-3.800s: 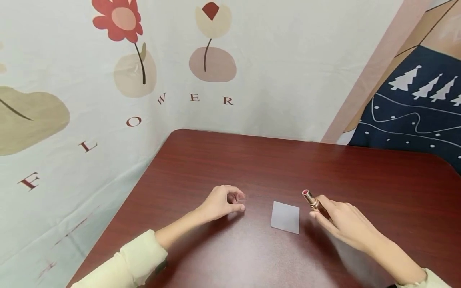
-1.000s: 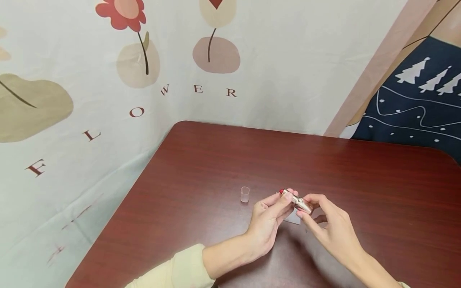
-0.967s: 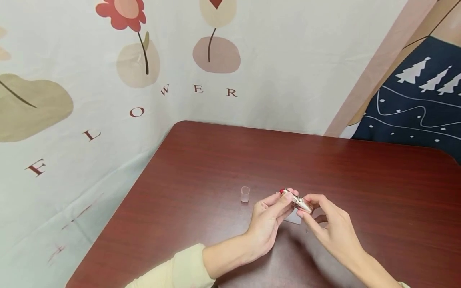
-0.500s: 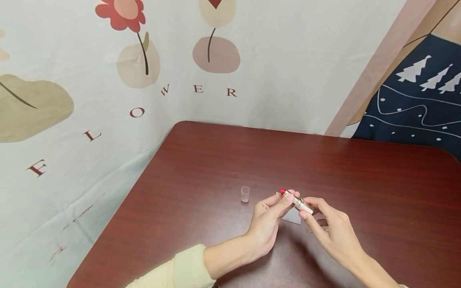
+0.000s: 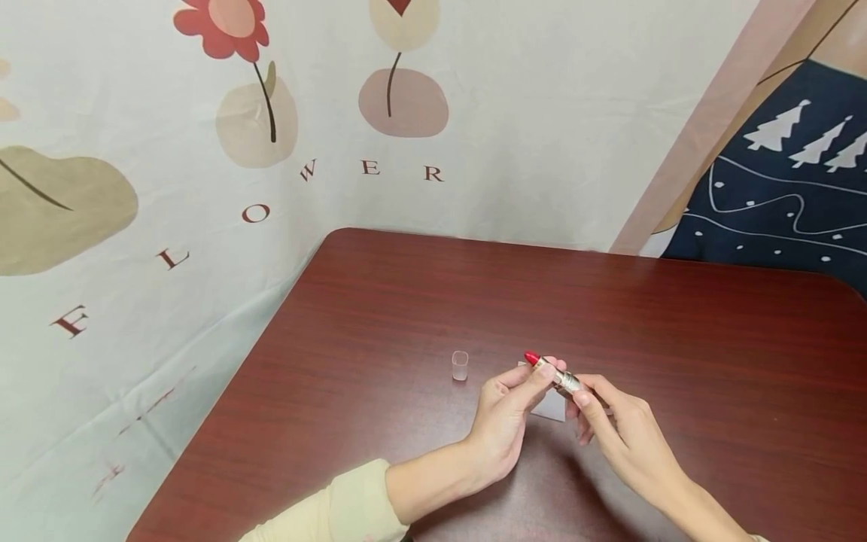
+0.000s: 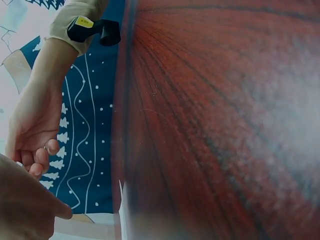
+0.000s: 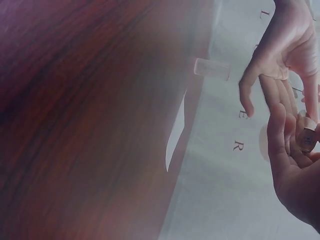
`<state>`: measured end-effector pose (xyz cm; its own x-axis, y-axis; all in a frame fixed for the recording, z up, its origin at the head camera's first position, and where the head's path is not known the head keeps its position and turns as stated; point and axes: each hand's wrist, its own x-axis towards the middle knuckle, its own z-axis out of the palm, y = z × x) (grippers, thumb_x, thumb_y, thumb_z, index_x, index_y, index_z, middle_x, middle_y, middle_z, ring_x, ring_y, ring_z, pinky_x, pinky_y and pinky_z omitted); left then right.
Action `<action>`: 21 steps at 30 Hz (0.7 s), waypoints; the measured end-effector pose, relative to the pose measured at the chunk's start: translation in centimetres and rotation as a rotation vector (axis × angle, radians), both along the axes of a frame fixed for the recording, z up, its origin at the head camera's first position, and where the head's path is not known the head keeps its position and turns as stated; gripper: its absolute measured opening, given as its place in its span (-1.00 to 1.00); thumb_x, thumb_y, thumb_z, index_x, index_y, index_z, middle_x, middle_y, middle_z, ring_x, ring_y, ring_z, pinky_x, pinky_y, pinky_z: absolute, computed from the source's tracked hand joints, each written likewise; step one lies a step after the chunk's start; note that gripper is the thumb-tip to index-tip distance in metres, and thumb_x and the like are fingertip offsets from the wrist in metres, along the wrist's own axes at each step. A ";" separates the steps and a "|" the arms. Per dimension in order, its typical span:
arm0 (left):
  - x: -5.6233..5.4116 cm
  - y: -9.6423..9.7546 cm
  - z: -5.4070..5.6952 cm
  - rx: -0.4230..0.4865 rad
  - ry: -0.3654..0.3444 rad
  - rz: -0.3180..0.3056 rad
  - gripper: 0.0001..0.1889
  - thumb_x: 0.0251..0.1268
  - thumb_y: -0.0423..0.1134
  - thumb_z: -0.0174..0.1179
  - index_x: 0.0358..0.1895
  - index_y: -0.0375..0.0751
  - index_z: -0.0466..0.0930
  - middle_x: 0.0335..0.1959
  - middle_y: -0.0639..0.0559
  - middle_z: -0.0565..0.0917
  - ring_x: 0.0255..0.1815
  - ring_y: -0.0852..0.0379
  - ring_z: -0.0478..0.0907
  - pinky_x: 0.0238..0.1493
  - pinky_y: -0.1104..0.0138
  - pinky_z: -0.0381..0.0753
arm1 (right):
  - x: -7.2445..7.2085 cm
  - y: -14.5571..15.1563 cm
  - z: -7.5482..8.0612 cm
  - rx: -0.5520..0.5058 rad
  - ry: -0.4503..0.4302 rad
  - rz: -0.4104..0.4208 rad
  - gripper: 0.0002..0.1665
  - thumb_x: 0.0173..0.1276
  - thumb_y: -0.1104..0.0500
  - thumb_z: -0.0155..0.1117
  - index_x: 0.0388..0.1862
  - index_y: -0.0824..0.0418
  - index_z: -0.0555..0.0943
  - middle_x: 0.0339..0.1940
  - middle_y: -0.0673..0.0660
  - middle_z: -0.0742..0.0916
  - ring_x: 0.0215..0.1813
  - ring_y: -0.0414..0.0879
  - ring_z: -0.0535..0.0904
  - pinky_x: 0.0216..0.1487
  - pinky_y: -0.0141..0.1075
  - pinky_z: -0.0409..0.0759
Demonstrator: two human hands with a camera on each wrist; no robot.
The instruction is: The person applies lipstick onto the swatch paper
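Note:
A lipstick (image 5: 557, 378) with a red bullet (image 5: 532, 358) standing out of its metallic tube is held between both hands, tilted up to the left. My left hand (image 5: 503, 421) pinches the tube's upper part with thumb and fingers. My right hand (image 5: 630, 433) grips its lower end. In the right wrist view the base of the lipstick (image 7: 306, 140) shows between the fingers; in the left wrist view the hands hide it. Below the hands a white paper square (image 5: 550, 407) lies on the table, partly covered by the left hand.
A clear cap (image 5: 460, 366) stands on the dark red-brown table (image 5: 406, 301), left of the hands. Behind the table hangs a printed cloth (image 5: 542, 135) with flowers and letters. A dark blue patch with white trees shows at the right.
The clear cap now stands on the table, and the left hand has joined the right on the lipstick. Over the last second the red bullet has risen further; the right fingers have shifted around the base.

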<state>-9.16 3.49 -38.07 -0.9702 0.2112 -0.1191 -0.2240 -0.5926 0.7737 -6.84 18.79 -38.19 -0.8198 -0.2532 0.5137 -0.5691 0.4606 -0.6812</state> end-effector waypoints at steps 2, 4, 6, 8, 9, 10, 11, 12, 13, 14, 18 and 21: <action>0.0 0.1 -0.1 -0.010 -0.011 0.011 -0.69 0.20 -0.27 0.23 -0.06 -0.42 0.61 -0.17 -0.08 0.69 0.02 0.06 0.56 0.24 0.16 0.26 | 0.0 0.0 0.1 -0.005 -0.040 -0.007 -0.70 0.38 0.46 -0.03 -0.15 0.11 0.54 -0.50 -0.13 0.58 -0.62 -0.27 0.50 -0.60 -0.43 0.51; 0.1 0.1 -0.2 -0.025 -0.026 0.022 -0.69 0.21 -0.25 0.23 -0.06 -0.40 0.62 -0.16 -0.07 0.69 0.02 0.07 0.56 0.25 0.12 0.23 | 0.0 0.0 0.3 -0.015 -0.081 -0.010 -0.71 0.38 0.43 0.01 -0.10 0.10 0.54 -0.50 -0.10 0.60 -0.61 -0.25 0.52 -0.58 -0.40 0.54; 0.1 0.2 -0.2 -0.041 -0.042 0.035 -0.69 0.20 -0.21 0.24 -0.08 -0.36 0.64 -0.16 -0.06 0.69 0.01 0.07 0.57 0.24 0.11 0.23 | -0.1 -0.1 0.4 -0.033 -0.113 -0.019 -0.70 0.34 0.40 0.11 -0.04 0.09 0.52 -0.46 -0.06 0.63 -0.59 -0.22 0.56 -0.56 -0.38 0.57; 0.0 0.4 -0.3 -0.064 -0.048 0.050 -0.71 0.18 -0.20 0.26 -0.12 -0.33 0.67 -0.18 -0.05 0.70 0.00 0.08 0.58 0.21 0.11 0.24 | -0.1 -0.1 0.5 -0.053 -0.133 -0.031 -0.65 0.27 0.38 0.21 0.01 0.10 0.50 -0.42 -0.02 0.65 -0.59 -0.19 0.58 -0.56 -0.36 0.58; 0.0 0.5 -0.3 -0.077 -0.047 0.053 -0.71 0.17 -0.19 0.27 -0.13 -0.32 0.67 -0.19 -0.04 0.70 -0.02 0.08 0.58 0.19 0.12 0.26 | -0.1 -0.2 0.5 -0.064 -0.140 -0.033 -0.61 0.24 0.38 0.25 0.03 0.12 0.49 -0.42 0.00 0.65 -0.59 -0.17 0.58 -0.57 -0.35 0.58; -0.1 0.6 -0.3 -0.090 -0.046 0.054 -0.71 0.16 -0.19 0.28 -0.13 -0.33 0.68 -0.19 -0.04 0.70 -0.03 0.08 0.58 0.15 0.13 0.28 | -0.2 -0.2 0.6 -0.071 -0.151 -0.043 -0.60 0.22 0.37 0.28 0.02 0.13 0.49 -0.42 0.02 0.66 -0.59 -0.16 0.59 -0.57 -0.34 0.58; -0.1 0.7 -0.3 -0.101 -0.040 0.050 -0.70 0.16 -0.19 0.28 -0.12 -0.34 0.67 -0.18 -0.05 0.70 -0.04 0.09 0.58 0.13 0.14 0.30 | -0.3 -0.2 0.6 -0.076 -0.156 -0.048 -0.62 0.22 0.36 0.29 0.01 0.14 0.50 -0.43 0.02 0.66 -0.60 -0.14 0.59 -0.58 -0.33 0.59; -0.2 0.6 -0.3 -0.115 -0.034 0.040 -0.69 0.16 -0.20 0.28 -0.10 -0.34 0.66 -0.17 -0.05 0.69 -0.04 0.11 0.58 0.10 0.15 0.31 | -0.4 -0.1 0.7 -0.078 -0.163 -0.054 -0.65 0.23 0.36 0.27 -0.01 0.16 0.51 -0.44 0.04 0.66 -0.60 -0.13 0.59 -0.58 -0.32 0.59; -0.2 0.5 -0.3 -0.122 -0.026 0.027 -0.67 0.16 -0.22 0.27 -0.06 -0.35 0.63 -0.14 -0.07 0.68 -0.05 0.12 0.58 0.08 0.17 0.34 | -0.5 0.1 0.7 -0.072 -0.170 -0.066 -0.68 0.25 0.34 0.26 -0.03 0.16 0.52 -0.44 0.05 0.66 -0.60 -0.13 0.59 -0.57 -0.31 0.59; -0.2 0.3 -0.3 -0.132 -0.023 0.007 -0.65 0.16 -0.23 0.27 -0.01 -0.35 0.60 -0.10 -0.07 0.67 -0.05 0.14 0.57 0.06 0.18 0.36 | -0.6 0.3 0.7 -0.069 -0.178 -0.072 -0.70 0.26 0.34 0.25 -0.03 0.17 0.52 -0.44 0.06 0.67 -0.58 -0.13 0.61 -0.55 -0.31 0.60; -0.4 -1.6 -0.4 -0.231 0.020 -0.049 -0.56 0.17 -0.29 0.23 0.12 -0.36 0.48 0.03 -0.14 0.60 -0.04 0.17 0.54 -0.02 0.25 0.45 | -1.5 1.4 0.8 -0.016 -0.165 -0.115 -0.69 0.24 0.33 0.28 -0.03 0.18 0.54 -0.26 0.05 0.66 -0.39 -0.20 0.65 -0.37 -0.41 0.62; -0.8 -3.3 -0.6 -0.380 0.088 -0.066 -0.59 0.18 -0.32 0.19 0.11 -0.38 0.49 0.04 -0.17 0.58 -0.05 0.15 0.53 -0.04 0.23 0.48 | -2.3 2.3 0.6 0.025 -0.134 -0.139 -0.64 0.17 0.34 0.35 -0.04 0.16 0.57 -0.22 -0.01 0.63 -0.27 -0.29 0.58 -0.23 -0.53 0.56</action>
